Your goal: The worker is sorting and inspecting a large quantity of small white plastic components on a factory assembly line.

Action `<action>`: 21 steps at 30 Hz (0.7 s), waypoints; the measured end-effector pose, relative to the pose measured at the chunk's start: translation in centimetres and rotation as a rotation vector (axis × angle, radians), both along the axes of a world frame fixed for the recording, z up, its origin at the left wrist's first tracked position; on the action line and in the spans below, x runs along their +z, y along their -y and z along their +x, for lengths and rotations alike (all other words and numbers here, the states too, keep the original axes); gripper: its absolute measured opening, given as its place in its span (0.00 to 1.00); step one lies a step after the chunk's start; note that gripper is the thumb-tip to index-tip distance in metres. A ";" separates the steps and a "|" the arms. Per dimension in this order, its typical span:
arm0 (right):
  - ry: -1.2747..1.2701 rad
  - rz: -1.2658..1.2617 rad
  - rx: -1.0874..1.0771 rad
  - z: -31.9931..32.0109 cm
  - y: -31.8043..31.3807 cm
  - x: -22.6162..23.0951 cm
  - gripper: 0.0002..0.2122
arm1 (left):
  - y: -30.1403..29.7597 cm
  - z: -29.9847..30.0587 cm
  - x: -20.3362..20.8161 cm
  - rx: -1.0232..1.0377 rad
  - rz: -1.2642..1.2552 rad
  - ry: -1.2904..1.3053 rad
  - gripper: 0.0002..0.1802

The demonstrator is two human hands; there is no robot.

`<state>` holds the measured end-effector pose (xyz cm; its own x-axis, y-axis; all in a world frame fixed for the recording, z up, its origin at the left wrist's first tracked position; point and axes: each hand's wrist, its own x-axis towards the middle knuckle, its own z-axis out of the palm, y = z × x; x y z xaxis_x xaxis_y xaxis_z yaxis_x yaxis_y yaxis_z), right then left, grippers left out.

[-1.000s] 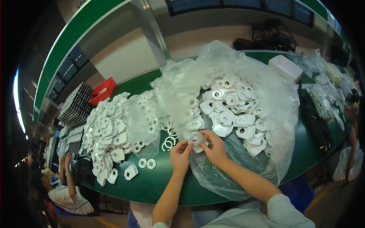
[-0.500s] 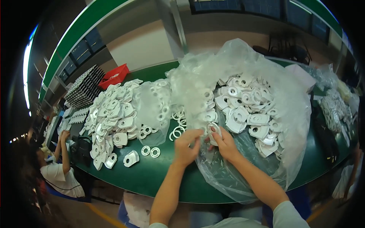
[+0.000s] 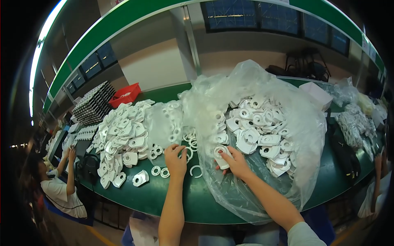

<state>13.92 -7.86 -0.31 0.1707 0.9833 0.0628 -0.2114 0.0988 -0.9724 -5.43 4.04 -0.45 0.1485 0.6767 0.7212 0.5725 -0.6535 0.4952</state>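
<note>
My right hand (image 3: 237, 163) grips a white plastic part (image 3: 221, 156) with a rounded end and a round hole, above the front of a clear plastic bag (image 3: 211, 180). Left of it, my left hand (image 3: 175, 160) reaches to some loose white rings (image 3: 189, 155), its thumb and forefinger apart at a ring's edge. Whether it touches that ring is hard to see. Another thin ring (image 3: 196, 171), with a gap in it, lies on the green table between my hands. Two flat rings (image 3: 156, 170) sit left of my left wrist.
The open bag holds a heap of white parts (image 3: 256, 131). A larger heap (image 3: 123, 139) stands at left, beside a second bag (image 3: 164, 127). Farther back are a red bin (image 3: 126, 94) and stacked trays (image 3: 94, 104). A co-worker (image 3: 67, 192) sits at far left.
My left hand has moved left, away from my right hand, to the loose rings. My right hand keeps the white part, now turned flatter. The view has tilted slightly upward.
</note>
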 end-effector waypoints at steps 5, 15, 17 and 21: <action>0.008 -0.051 0.066 0.6 0.0 0.0 0.12 | 0.7 -0.1 0.5 -0.280 -0.275 0.141 0.11; -0.073 -0.042 0.216 0.7 0.1 0.0 0.16 | 2.4 0.8 0.9 -0.638 -0.715 0.411 0.16; -0.047 -0.015 0.216 0.6 0.3 0.3 0.18 | 3.2 1.1 1.7 -0.615 -0.750 0.408 0.14; 0.024 -0.027 0.283 1.4 0.3 0.6 0.24 | 4.1 2.6 2.3 -0.605 -0.602 0.272 0.06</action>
<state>15.31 -8.16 0.32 -0.1118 0.9931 0.0364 -0.2040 0.0129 -0.9789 -2.87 -0.09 1.87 0.4784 0.8132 0.3313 0.0272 -0.3909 0.9201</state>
